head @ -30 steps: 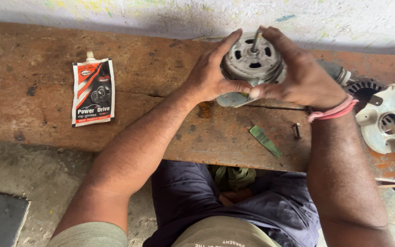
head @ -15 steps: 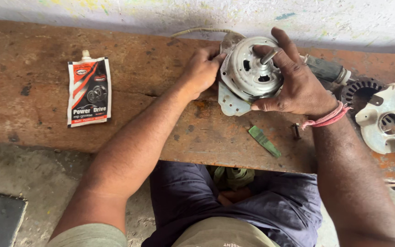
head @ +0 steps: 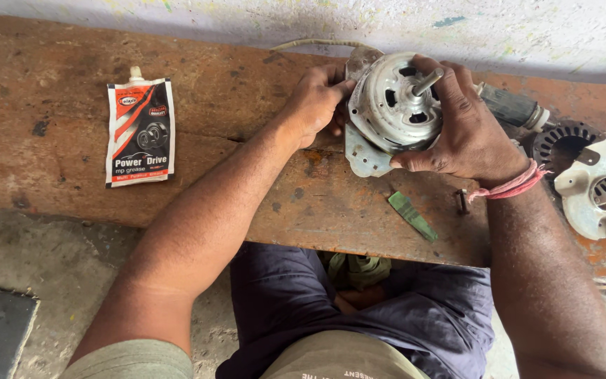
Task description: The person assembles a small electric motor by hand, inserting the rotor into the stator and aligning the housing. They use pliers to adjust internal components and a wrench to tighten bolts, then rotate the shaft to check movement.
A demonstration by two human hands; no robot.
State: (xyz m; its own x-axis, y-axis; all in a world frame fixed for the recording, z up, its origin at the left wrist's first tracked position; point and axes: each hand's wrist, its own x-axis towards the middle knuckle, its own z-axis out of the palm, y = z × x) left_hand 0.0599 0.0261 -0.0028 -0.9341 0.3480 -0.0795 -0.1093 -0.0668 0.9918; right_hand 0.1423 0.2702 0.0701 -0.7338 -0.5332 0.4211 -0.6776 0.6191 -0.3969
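Gripping round metal motor point(head: 395, 109) on rusty bench point(head: 261, 161): both hands, left point(head: 317, 102), right point(head: 468, 130), closed around casing

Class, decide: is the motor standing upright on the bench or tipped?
Tipped. The motor leans, its shaft slanting up to the right, one plate corner on the bench; both hands grip it.

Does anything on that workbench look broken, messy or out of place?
Nothing is spilled. The motor sits tilted between the left hand and the right hand. A loose bolt and a green strip lie beside it, and a separate end cover rests to the right, so it looks taken apart.
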